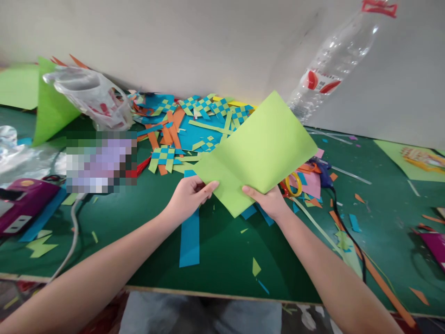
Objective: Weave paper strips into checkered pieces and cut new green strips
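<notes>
A light green sheet of paper [259, 144] is held up over the table, tilted with one corner toward me. My left hand [191, 195] pinches its left edge between thumb and fingers. On the lower right edge, my right hand [269, 199] grips the same sheet, thumb on top and fingers hidden beneath. Below my left hand lies a blue paper strip [189, 239], its upper part passing behind the hand. Yellow-handled scissors [295, 184] lie just beyond my right hand, partly covered by the sheet.
Woven blue-and-green paper pieces [163, 156] and orange strips pile up at the back. A large plastic bottle [333, 65] leans by the wall. A bagged cup [93, 97], a phone-like blurred object [104, 162] with a cable and a purple power strip [29, 204] occupy the left. Scraps litter the right.
</notes>
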Demonstrator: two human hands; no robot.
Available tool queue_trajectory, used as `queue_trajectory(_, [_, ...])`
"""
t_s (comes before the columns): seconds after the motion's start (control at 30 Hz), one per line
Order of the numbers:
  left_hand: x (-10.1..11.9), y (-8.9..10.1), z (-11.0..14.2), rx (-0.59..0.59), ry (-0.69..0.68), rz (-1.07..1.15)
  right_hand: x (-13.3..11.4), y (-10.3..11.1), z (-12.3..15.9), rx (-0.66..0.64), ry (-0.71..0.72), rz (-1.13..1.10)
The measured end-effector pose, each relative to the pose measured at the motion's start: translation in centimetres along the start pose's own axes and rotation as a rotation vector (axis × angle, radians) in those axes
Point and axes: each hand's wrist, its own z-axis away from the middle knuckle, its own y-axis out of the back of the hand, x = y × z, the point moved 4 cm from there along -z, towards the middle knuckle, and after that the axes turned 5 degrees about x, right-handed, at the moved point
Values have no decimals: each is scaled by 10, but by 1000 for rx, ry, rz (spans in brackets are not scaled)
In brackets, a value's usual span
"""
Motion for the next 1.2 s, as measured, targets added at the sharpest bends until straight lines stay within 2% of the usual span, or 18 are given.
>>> queue_trajectory(0.2, [0,-2,2,-50,17,96,5,-1,0,20,44,21])
queue_trajectory(0.3, [4,-7,6,-189,-9,172,5,-3,3,83,45,26])
queue_trajectory(0.43, [8,-15,12,-386,-66,128,0,-12,11,142,27,63])
queue_trajectory(0.5, [7,-19,14,-424,-44,135,-3,-17,17,168,38,100])
queue_trajectory(0.7, [5,-28,20,-452,70,344,-6,-24,32,266,103,179])
queue_trajectory(0.87, [11,-31,29,-622,137,310,-10,-24,34,310,165,259])
queue_trajectory(1.03, [15,-29,32,-625,164,230,-12,-24,35,321,222,346])
queue_trajectory(1.2, [10,-29,28,-634,154,173,-7,-22,35,316,230,353])
